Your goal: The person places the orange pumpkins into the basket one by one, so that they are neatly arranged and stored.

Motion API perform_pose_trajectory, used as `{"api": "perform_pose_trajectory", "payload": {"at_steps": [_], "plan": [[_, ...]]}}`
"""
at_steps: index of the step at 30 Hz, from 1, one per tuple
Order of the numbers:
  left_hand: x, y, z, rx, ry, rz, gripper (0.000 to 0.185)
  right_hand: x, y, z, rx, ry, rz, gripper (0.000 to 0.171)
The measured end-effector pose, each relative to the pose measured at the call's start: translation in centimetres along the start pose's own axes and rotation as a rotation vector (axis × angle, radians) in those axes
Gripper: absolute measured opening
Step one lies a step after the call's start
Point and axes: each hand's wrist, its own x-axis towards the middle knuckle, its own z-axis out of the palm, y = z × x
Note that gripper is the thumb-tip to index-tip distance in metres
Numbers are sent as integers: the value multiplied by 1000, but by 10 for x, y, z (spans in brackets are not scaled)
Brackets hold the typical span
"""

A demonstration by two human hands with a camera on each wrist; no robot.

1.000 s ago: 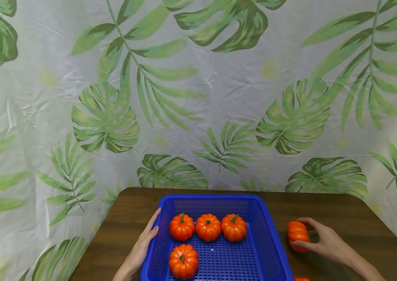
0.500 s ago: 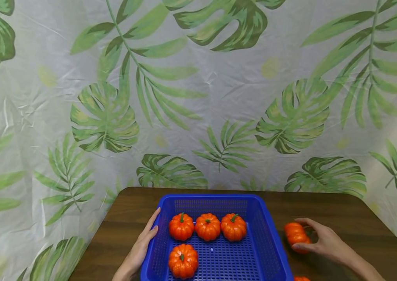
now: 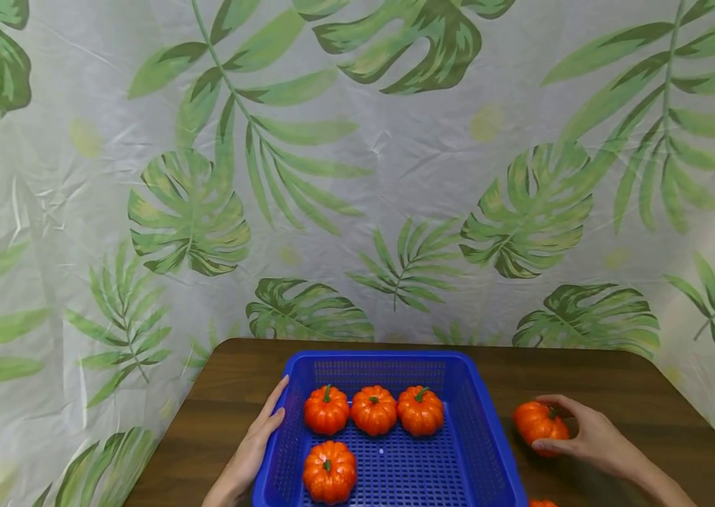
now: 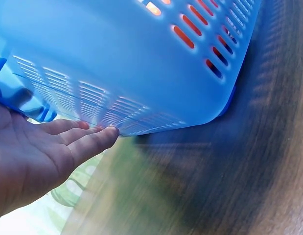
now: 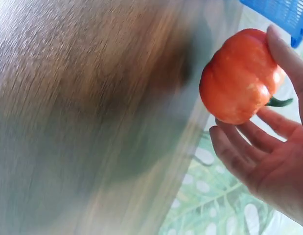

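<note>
A blue perforated basket (image 3: 478, 429) (image 4: 141, 63) stands on a dark wooden table (image 3: 617, 380). Inside it lie several small orange pumpkins: three in a back row (image 3: 374, 410) and one nearer the front left (image 3: 329, 470). My left hand (image 3: 255, 442) (image 4: 53, 152) rests with straight fingers against the basket's left wall. To the right of the basket, my right hand (image 3: 585, 436) (image 5: 268, 156) holds another orange pumpkin (image 3: 540, 422) (image 5: 239, 78) between thumb and fingers, its green stem turned toward the palm.
The top of one more orange pumpkin (image 3: 542, 503) peeks in at the bottom edge, right of the basket. A leaf-printed sheet (image 3: 357, 176) hangs behind and round the table. Bare table top lies to the right of my right hand.
My right hand has turned the pumpkin in its grip so the stem now faces the hand, and shifted slightly right. The left hand and basket have stayed put.
</note>
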Motion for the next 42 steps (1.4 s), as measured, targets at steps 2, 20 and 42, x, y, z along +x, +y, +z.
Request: {"api": "perform_pose_trajectory", "payload": {"at_steps": [2,20,42], "plan": [[0,0,0,1,-1,0,58,-2,2,0,-29,3,4,68],[0,0,1,-5,18,-8,58,-10,20,-1,228,-96,-150,63],[1,-1,-1,-5,-2,-1,58,2,6,-22,215,-111,-25,59]]}}
